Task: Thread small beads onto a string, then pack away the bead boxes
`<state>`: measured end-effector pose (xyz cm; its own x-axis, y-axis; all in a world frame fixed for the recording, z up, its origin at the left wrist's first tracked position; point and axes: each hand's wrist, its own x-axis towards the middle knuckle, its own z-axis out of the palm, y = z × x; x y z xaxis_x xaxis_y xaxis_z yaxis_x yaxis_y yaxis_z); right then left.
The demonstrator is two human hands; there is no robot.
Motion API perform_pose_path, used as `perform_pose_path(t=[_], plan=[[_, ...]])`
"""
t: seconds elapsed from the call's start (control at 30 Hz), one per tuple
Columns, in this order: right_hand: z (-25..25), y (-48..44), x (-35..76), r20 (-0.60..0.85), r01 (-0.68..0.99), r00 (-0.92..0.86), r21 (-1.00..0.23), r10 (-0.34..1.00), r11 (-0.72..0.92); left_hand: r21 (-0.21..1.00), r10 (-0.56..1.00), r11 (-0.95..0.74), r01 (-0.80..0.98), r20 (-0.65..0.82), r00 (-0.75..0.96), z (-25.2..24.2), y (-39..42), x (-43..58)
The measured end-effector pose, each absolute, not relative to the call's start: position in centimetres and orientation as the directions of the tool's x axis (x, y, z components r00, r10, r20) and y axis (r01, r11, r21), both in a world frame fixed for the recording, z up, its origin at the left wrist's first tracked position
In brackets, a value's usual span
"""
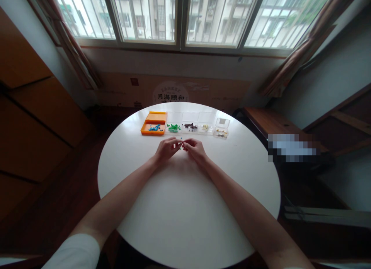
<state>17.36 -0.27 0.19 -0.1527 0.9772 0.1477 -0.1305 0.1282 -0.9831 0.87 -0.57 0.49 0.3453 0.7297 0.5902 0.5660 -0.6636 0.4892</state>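
Note:
Above the white table, my left hand (168,148) and my right hand (195,147) meet at the fingertips, both pinched closed. What lies between the fingers is mostly hidden and too small to name. A tiny blue bit (181,138) shows just beyond the fingertips, and a speck of green shows just below them; whether either is held I cannot tell. Right behind the hands, an open orange box (143,132) has small blue pieces (155,128) in it. Beside it, clear boxes hold green pieces (174,127), dark brown pieces (189,126) and cream pieces (205,127).
A smaller clear case (222,122) with pale pieces ends the row on the right. The round white table (185,215) fills the middle. Behind it stands a printed cardboard panel (226,91) under a barred window. A wooden bench (266,120) is at the right, wooden cabinets (26,133) at the left.

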Motion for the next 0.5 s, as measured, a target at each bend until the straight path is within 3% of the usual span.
perform_pose_path(t=[0.5], plan=[[0.12,-0.34,17.36,0.162,-0.098,-0.151,-0.984,0.975,0.148,0.557,0.759,-0.635,0.536,0.58,0.296,0.51,-0.5,0.99]])
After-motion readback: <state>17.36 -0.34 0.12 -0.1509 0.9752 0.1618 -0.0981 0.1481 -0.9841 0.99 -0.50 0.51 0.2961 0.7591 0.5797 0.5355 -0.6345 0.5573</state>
